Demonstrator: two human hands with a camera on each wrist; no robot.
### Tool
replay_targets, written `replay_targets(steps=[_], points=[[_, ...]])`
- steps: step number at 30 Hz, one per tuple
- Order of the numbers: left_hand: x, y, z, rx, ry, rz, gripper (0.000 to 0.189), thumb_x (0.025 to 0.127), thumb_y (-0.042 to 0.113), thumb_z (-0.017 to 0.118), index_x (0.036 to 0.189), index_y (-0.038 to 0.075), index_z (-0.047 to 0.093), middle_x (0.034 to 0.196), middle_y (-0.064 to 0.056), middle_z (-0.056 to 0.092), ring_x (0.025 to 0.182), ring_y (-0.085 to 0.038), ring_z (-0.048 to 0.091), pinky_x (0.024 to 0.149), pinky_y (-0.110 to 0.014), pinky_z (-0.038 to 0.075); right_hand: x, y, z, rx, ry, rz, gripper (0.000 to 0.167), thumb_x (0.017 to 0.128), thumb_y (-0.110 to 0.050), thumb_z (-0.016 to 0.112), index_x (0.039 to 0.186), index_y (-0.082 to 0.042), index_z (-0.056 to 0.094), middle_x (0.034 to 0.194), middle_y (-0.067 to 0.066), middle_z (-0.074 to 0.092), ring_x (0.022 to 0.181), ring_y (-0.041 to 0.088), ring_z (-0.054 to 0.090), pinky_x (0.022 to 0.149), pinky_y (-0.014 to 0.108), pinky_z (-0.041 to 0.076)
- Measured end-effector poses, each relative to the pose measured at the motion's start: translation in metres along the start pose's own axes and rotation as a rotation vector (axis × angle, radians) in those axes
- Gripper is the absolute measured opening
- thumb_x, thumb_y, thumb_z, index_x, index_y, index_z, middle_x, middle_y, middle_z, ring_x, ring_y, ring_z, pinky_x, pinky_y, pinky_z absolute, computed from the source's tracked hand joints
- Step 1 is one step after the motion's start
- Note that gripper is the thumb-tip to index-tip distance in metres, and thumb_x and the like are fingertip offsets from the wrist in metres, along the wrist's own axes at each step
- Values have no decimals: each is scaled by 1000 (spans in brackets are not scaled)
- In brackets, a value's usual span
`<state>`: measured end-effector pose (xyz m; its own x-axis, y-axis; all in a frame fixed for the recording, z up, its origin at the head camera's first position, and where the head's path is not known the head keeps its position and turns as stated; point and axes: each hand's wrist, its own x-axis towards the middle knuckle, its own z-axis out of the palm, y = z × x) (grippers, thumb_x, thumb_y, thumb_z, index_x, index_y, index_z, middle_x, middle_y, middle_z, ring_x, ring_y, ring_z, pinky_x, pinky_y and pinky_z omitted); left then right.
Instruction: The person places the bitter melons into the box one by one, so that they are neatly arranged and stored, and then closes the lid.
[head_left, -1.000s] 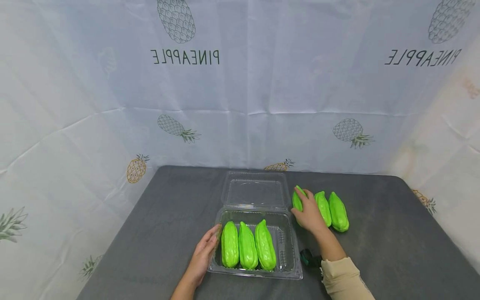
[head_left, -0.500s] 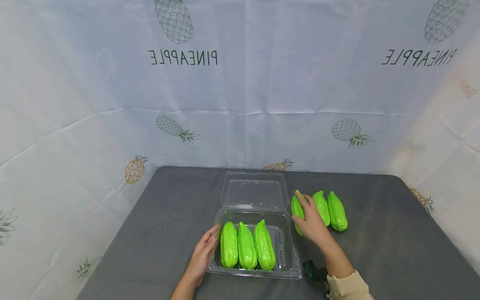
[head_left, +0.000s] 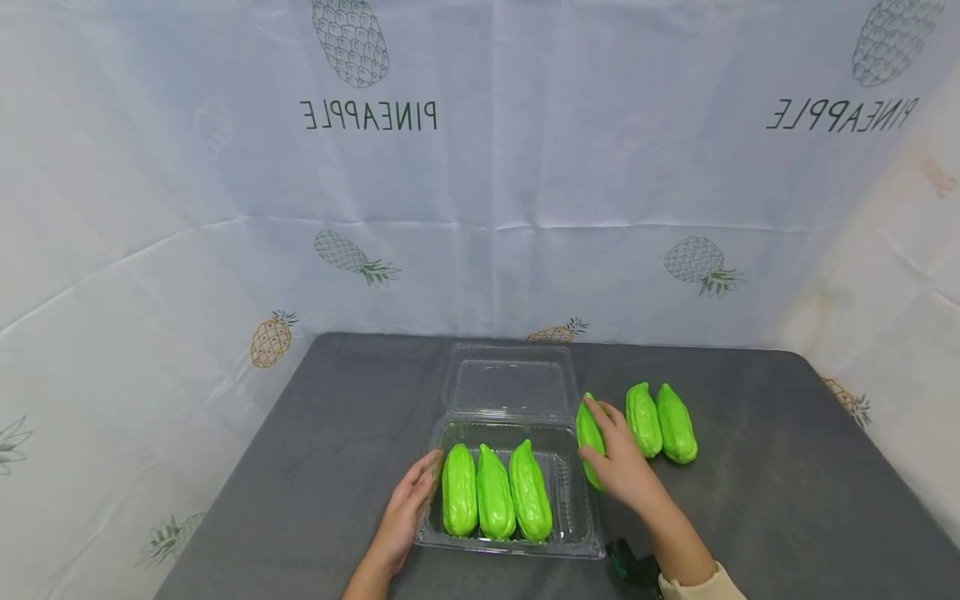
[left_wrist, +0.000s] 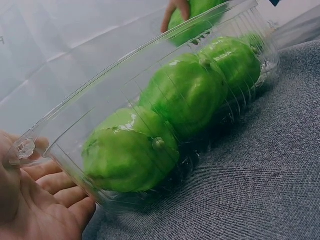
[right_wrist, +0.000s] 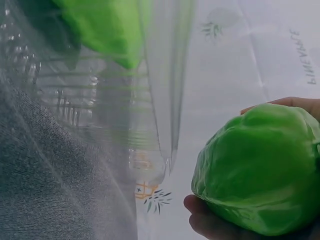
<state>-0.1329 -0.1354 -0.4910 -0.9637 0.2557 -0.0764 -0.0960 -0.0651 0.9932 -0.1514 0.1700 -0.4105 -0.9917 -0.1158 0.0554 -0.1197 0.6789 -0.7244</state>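
We see a green vegetable (right_wrist: 260,170) just outside the right wall of the clear box (head_left: 564,492), with the fingers and thumb of the right hand (head_left: 618,457) curled round it. The right wrist view shows a gap between it and the box. That box wall stands between the held vegetable and the bare strip inside the box. Three similar vegetables (head_left: 495,496) lie side by side within the box, toward its left. At the box's left wall we find the left hand (head_left: 401,512), its fingers extended against the plastic rather than clamped. The lid (head_left: 513,387) lies folded back on the far side of the box. Right of the box, past the right hand, two more vegetables (head_left: 677,425) rest on the grey worktop (head_left: 337,433). Behind the box we see a pineapple-printed cloth (head_left: 495,167).
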Motion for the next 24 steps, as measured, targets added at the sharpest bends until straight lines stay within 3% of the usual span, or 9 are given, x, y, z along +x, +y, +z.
replay_targets(steps=[3, 6, 11, 15, 19, 24], points=[[0, 1, 0, 13, 4, 1, 59, 102, 32, 34, 146, -4, 17, 153, -22, 17, 142, -34, 13, 113, -29, 26, -4, -2, 1, -1, -6, 0, 66, 89, -4, 52, 147, 0, 22, 148, 31, 16, 131, 52, 28, 85, 55, 42], [1, 1, 1, 21, 7, 2, 59, 102, 32, 33, 146, -4, 18, 153, -23, 17, 142, -35, 14, 114, -45, 18, -7, -4, 1, 4, -17, 4, 66, 89, -4, 52, 147, -1, 22, 148, 30, 15, 132, 52, 27, 84, 52, 42], [1, 1, 1, 21, 9, -2, 58, 102, 31, 33, 146, -4, 18, 153, -22, 17, 142, -34, 13, 113, -37, 21, -14, -8, 2, 14, -53, 29, 67, 89, -5, 52, 148, -4, 20, 150, 28, 12, 134, 50, 25, 82, 46, 42], [1, 0, 2, 7, 10, 1, 58, 102, 31, 34, 145, -4, 18, 153, -22, 17, 142, -34, 13, 109, -20, 27, -18, -12, 5, 27, -70, 42, 67, 89, -5, 52, 148, -5, 20, 150, 27, 13, 134, 50, 25, 85, 49, 42], [1, 0, 2, -1, 8, 12, 58, 102, 31, 35, 145, -5, 18, 153, -23, 17, 142, -35, 12, 98, -5, 29, -21, -14, 10, 47, -72, 48, 68, 89, -4, 53, 148, -5, 20, 151, 27, 12, 134, 50, 24, 87, 52, 42], [0, 0, 1, -3, 7, 8, 58, 102, 30, 34, 145, -5, 18, 153, -23, 17, 141, -33, 12, 94, -2, 29, -23, -18, 20, 70, -75, 52, 68, 89, -4, 53, 148, -3, 20, 153, 26, 7, 137, 49, 18, 90, 57, 40]])
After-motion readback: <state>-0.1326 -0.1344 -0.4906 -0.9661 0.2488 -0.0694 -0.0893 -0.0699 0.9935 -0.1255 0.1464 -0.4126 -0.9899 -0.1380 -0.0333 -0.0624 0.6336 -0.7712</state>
